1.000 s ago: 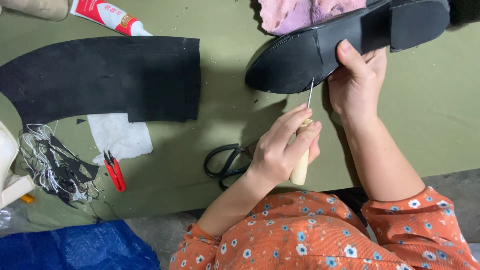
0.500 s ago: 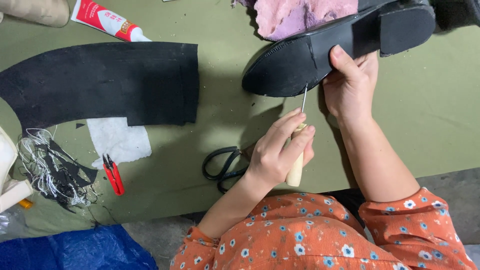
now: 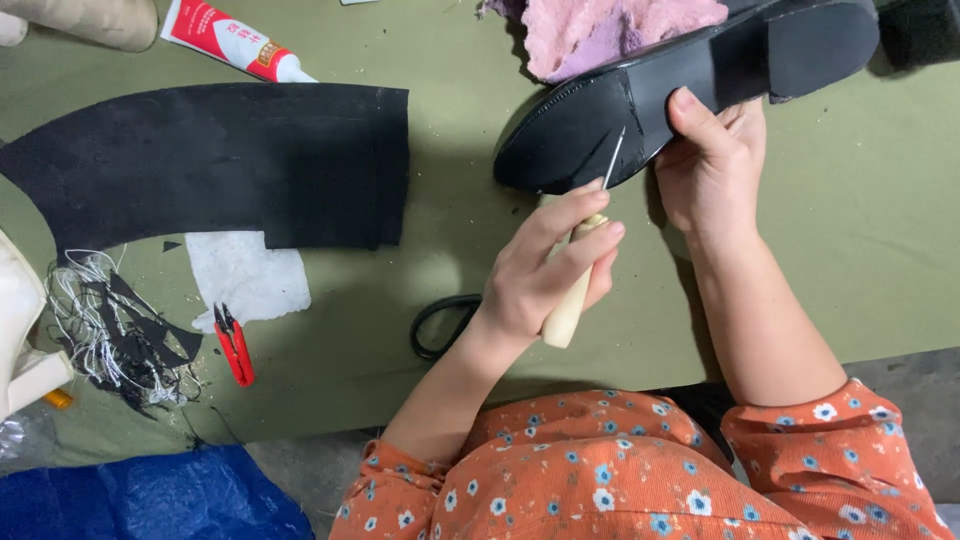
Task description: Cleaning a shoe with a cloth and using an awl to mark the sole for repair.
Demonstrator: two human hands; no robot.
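- The black shoe [image 3: 640, 110] lies sole-up in the upper right of the frame, on the olive-green table [image 3: 880, 240], with pink fluffy lining [image 3: 620, 35] showing above its edge.
- The right hand [image 3: 712, 165] clasps the shoe at its waist, thumb pressed flat on the sole.
- The left hand [image 3: 545, 270] is closed around the pale wooden handle of an awl [image 3: 580, 275]; its thin needle now touches the sole's edge at centre frame.
- A second ago the needle tip stood just short of the sole, and the shoe has shifted slightly toward the upper right (partly the camera's own drift), so the point looks to be meeting the stitch line.
- Black scissors [image 3: 445, 325] lie just left of the left wrist, half hidden.
- Farther left: a large black felt sheet [image 3: 230, 160], a white scrap [image 3: 245, 275], red thread snips [image 3: 233, 343] and a tangle of thread with black offcuts [image 3: 110, 330].
- A red-and-white glue tube [image 3: 235, 42] lies at upper left.
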